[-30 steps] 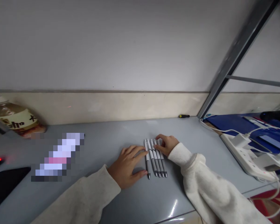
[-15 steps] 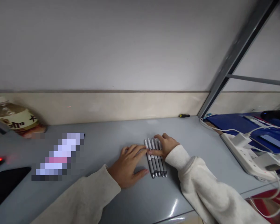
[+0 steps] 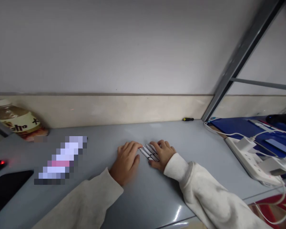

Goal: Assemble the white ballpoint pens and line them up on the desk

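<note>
Several white-and-grey pens [image 3: 148, 152] lie bunched together on the grey table [image 3: 105, 136], now turned at a slant. My right hand [image 3: 162, 155] is curled over the pens, fingers wrapped round the bunch and covering its lower part. My left hand [image 3: 125, 161] rests flat on the table just left of the pens, its fingertips touching the bunch's upper ends. Both arms wear pale cream sleeves.
A drink bottle [image 3: 16, 122] lies at the far left by the wall. A black device [image 3: 7, 187] sits at the near left. A small screwdriver [image 3: 188, 119] lies by the wall. A white power strip [image 3: 255, 159] with cables is at the right, beside a metal post [image 3: 231, 70].
The pens lay in a neat row pointing toward me; my right hand has closed over them and gathered them into a slanted bunch. Both hands have shifted slightly left.
</note>
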Motion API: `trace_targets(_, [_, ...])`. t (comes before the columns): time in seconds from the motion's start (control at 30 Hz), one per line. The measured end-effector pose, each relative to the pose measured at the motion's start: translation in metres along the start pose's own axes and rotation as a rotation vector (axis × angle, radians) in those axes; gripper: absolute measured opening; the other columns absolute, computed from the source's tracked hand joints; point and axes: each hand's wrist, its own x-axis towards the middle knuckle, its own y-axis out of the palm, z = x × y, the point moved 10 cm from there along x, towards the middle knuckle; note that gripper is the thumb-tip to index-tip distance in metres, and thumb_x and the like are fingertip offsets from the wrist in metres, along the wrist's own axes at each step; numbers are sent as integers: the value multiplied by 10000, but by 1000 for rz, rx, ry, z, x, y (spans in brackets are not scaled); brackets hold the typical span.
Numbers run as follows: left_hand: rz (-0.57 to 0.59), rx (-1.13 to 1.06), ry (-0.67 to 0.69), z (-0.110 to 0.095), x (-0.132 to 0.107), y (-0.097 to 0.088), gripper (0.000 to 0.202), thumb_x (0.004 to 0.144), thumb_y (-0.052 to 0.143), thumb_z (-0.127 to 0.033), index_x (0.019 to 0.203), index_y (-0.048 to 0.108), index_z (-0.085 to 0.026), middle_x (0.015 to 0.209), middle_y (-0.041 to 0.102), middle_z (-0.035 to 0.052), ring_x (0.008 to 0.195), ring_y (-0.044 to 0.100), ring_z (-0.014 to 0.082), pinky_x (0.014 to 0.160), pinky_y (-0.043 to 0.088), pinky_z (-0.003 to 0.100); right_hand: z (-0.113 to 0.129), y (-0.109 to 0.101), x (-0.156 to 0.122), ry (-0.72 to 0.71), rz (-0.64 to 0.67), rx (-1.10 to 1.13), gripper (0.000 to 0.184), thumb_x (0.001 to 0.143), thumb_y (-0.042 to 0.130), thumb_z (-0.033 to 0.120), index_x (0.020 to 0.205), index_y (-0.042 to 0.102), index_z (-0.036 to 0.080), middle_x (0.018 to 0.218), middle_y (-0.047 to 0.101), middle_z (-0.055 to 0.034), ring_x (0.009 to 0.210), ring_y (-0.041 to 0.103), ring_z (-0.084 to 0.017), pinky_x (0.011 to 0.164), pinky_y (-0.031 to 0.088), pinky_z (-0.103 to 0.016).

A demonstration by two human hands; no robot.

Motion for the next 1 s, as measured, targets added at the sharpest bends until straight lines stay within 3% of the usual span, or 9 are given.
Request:
trace_targets(0.23, [-81,-8,18,1,-1,-10,281,698,362,-109,945,459,-201,954,562,52,947,493,223,821,328,376,16,-5,-1,-231,-13,105,683,559,598,151,1213,438,261,1169,490,-67,1014,443,-257,783,341,-381])
trace_targets(0.6, [-163,-15,59,-1,-2,-18,282,675,343,-88,913,457,-189,908,564,46,897,511,213,790,314,364,-5,2,8,-119,12,84,694,558,656,223,1219,447,215,1090,546,-104,997,469,-299,763,347,-409])
trace_targets(0.8, [-178,-29,70,-2,-2,-20,288,668,349,-88,914,460,-188,901,563,45,883,519,212,787,313,362,2,5,10,-187,43,121,480,587,583,138,1065,554,165,938,633,-88,863,557,-234,737,385,-322])
trace_targets(1.0, [-197,-25,79,-2,-3,-22,296,665,349,-73,913,465,-186,884,564,40,856,531,202,772,318,357,8,5,7,-235,57,49,166,591,537,125,733,617,157,771,629,-75,715,566,-200,619,384,-272])
